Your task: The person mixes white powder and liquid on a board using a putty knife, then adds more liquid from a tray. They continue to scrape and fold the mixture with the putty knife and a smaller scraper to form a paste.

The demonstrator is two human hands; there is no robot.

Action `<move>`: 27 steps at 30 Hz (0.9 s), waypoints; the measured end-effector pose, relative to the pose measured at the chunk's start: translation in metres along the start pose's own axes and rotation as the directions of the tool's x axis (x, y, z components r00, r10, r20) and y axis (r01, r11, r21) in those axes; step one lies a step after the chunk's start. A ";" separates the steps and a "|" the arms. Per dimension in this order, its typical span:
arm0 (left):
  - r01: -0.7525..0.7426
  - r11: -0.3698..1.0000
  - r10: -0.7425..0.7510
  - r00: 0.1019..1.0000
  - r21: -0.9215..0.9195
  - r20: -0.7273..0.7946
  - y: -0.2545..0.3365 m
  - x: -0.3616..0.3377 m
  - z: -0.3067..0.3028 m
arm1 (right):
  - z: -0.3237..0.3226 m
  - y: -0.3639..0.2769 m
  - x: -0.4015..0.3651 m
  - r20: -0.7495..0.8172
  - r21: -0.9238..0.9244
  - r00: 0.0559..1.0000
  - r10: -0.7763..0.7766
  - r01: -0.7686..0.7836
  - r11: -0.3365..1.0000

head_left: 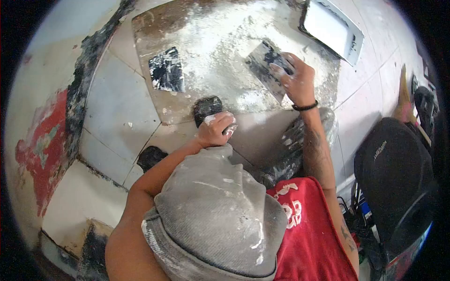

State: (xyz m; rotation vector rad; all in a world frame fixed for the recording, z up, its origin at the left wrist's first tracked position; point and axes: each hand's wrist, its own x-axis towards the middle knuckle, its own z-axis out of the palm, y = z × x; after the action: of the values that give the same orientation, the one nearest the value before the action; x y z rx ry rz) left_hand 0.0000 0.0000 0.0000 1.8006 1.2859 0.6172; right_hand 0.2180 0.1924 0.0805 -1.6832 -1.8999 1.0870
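Note:
My right hand (300, 80) grips the dark handle of a flat rectangular trowel (263, 65). Its plate, blotched black and grey, lies on white powder (220, 47) spread over a brown board (161, 23). My left hand (217, 129), smeared white, is closed beside a black shoe (206, 109); whatever may be inside its fingers is hidden. A second rectangular plate with black and white smears (167, 70) rests on the left part of the board.
A white tray-like piece (330, 29) sits at the board's upper right corner. Grey cloth with white smears (211, 196) fills the lower middle. To the right are a black padded item (393, 182) and a broom (403, 100). A stained wall (44, 145) with red patches stands left.

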 end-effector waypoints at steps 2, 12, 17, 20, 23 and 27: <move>-0.028 0.999 0.029 0.999 0.024 -0.030 -0.004 0.000 -0.012 | 0.010 -0.008 0.006 -0.063 -0.121 0.995 -0.072 0.064 0.991; -0.068 0.996 0.067 0.997 -0.049 -0.028 0.009 0.012 0.001 | -0.043 0.006 -0.009 -0.132 0.227 0.984 0.122 -0.090 0.970; -0.053 0.997 0.050 0.997 -0.061 -0.052 0.001 0.006 0.010 | -0.041 0.023 -0.013 -0.204 0.401 0.977 0.056 0.031 0.916; -0.050 0.996 0.047 0.998 -0.077 -0.041 0.004 0.007 0.006 | -0.031 0.020 -0.013 -0.197 0.191 0.980 -0.008 0.046 0.981; -0.067 0.995 0.063 0.996 -0.068 -0.058 0.008 0.008 0.005 | -0.025 0.009 -0.015 -0.175 0.098 0.984 -0.011 0.028 0.995; -0.094 0.995 0.090 0.991 -0.030 -0.102 0.004 0.013 0.006 | -0.023 -0.001 -0.005 -0.178 -0.145 0.948 -0.264 0.240 0.960</move>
State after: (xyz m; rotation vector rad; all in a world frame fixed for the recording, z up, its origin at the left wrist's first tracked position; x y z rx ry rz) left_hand 0.0117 0.0095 -0.0012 1.8282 1.2559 0.7861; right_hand 0.2343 0.1945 0.0967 -1.4927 -2.0174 0.6931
